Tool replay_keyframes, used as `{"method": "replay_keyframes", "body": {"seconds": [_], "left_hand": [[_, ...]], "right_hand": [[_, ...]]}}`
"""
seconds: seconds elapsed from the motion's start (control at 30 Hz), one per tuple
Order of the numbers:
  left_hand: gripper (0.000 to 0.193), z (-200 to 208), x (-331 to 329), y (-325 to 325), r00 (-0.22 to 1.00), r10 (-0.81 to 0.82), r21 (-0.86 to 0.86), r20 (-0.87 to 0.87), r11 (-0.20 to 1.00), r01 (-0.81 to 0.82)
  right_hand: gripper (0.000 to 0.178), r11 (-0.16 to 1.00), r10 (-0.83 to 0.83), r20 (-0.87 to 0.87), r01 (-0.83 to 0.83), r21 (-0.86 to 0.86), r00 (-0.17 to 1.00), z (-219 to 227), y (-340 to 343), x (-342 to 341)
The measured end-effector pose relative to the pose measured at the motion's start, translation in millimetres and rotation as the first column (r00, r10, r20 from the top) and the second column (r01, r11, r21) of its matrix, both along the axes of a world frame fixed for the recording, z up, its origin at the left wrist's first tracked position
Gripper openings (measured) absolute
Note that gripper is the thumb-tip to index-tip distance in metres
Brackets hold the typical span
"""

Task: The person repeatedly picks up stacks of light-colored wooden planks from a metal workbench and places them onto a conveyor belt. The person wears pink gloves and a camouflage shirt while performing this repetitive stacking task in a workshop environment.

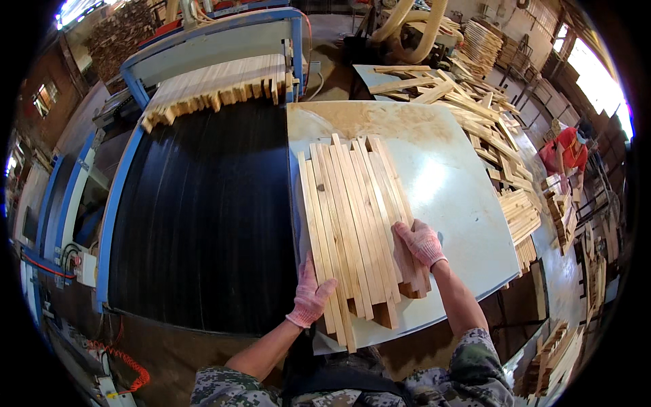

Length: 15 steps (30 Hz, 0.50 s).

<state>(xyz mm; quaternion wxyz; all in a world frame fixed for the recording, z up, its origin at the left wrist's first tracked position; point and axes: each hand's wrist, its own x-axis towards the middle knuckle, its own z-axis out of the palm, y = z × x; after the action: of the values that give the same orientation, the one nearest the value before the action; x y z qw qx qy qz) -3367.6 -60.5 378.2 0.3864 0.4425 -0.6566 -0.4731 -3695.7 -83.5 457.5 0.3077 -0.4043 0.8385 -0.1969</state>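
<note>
A stack of pale wooden strips lies lengthwise on a light metal table, its near ends uneven. My left hand, in a pinkish knit glove, clasps the stack's left side near its close end; the thumb rests over the top and the fingers run along the edge. On the right side, my right hand, gloved the same way, grips the outer strips with its thumb on top. Its other fingertips are partly hidden. Between them, the two hands hold the stack from both sides.
Left of the table is a wide black conveyor belt with a row of wooden strips across its far end, under a blue-framed machine. Loose boards pile up beyond the table's right edge. A person in red is at far right.
</note>
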Motion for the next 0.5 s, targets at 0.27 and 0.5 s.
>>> {"method": "replay_keyframes", "body": {"seconds": [0.27,0.5], "left_hand": [[0.1,-8,10,3,0.992,0.026,-0.006,0.127,1.0,-0.026],[0.111,-16,13,-14,0.992,0.009,0.126,0.126,0.992,-0.025]], "right_hand": [[0.067,0.997,0.066,0.326,-0.048,-0.061,0.943,-32,-17,-31],[0.062,0.988,0.107,0.289,-0.07,-0.134,0.951,-44,-20,-10]]}}
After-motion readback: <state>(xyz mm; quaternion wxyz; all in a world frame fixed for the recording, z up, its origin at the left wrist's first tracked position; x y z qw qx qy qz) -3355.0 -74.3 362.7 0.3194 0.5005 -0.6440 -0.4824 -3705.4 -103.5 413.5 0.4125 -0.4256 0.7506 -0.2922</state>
